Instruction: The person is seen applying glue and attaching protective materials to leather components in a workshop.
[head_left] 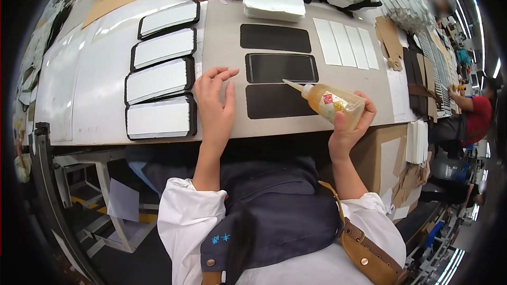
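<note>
In my right hand is a squeeze bottle of amber liquid, tilted so its thin pointed nozzle aims left. The tip is over the near edge of the middle black panel, where a shiny line runs just inside the border. Another black panel lies beyond it, and a third black panel sits nearer me, partly under the bottle. My left hand is open with its fingers apart, holding nothing. It is between these panels and a column of black pieces topped with white rectangles.
Behind the panels stands a stack of white pads. Several white strips lie to the right. Bundled white material and brown scraps crowd the far right. A person in red is at the right.
</note>
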`<state>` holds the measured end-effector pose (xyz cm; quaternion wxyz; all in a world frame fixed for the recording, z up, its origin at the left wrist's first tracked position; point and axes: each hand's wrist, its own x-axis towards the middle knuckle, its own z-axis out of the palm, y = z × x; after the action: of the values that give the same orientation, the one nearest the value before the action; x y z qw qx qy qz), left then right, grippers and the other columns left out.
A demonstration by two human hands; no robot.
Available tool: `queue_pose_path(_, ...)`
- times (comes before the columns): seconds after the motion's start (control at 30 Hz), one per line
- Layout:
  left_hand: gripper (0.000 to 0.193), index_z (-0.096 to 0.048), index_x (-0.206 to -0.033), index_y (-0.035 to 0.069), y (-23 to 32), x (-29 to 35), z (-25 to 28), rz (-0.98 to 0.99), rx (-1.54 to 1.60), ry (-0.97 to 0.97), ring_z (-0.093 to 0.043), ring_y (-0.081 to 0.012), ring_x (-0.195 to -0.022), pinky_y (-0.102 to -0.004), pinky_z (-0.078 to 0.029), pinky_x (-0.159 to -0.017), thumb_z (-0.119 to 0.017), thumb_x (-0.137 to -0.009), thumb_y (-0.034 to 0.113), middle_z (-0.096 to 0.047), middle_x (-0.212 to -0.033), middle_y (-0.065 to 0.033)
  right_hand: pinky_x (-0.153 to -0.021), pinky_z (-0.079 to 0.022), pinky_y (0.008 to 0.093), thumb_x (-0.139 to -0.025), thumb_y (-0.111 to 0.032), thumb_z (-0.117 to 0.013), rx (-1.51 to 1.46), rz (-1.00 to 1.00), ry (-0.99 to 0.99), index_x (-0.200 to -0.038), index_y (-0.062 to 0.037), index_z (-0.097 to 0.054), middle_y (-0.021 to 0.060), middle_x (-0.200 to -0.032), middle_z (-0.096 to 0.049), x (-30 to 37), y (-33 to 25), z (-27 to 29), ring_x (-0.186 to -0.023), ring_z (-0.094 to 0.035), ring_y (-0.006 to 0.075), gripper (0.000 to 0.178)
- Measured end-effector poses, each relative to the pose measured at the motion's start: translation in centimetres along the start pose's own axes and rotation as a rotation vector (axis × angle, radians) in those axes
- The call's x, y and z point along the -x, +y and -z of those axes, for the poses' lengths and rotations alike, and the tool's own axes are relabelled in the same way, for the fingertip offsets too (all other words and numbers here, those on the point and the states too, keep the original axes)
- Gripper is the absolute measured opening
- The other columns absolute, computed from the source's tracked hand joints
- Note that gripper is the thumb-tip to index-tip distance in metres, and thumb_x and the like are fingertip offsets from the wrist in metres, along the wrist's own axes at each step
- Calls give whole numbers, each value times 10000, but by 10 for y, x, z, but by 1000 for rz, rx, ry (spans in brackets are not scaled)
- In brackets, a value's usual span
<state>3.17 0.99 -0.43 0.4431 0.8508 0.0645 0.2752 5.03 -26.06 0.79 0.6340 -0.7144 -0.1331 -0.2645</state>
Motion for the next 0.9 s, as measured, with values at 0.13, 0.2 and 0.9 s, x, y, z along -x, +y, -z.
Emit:
queue_pose_path(0.13, 246, -722, -1184, 93, 1, 1, 0, 4, 6, 6, -525, -287, -1222, -412, -387, -1086, -583, -982, 94, -628, -1256, -79, -1071, -445, 384, -874, -221, -835, -82, 26, -67, -1364, -71, -341, 136, -1319, -434, 4, -2, -22, -1216, -521, 230, 712)
queue_pose_path(0.2, 245, -723, -1182, 94, 0, 1, 0, 5, 1, 11, -525, -287, -1217, -412, -389, -1082, -583, -981, 92, -628, -1253, -78, -1064, -454, 389, -875, -211, -832, -89, 45, -99, -1362, -74, -335, 139, -1316, -433, 7, -3, -32, -1212, -525, 234, 710)
queue_pose_path(0.9, 240, -726, -1185, 90, -2, 1, -2, -14, -1, 14, -530, -290, -1218, -414, -390, -1088, -588, -988, 97, -631, -1251, -73, -1064, -469, 357, -994, -283, -701, -73, -204, 225, -1406, -7, -453, 111, -1305, -549, -13, -5, 70, -1224, -562, 198, 555)
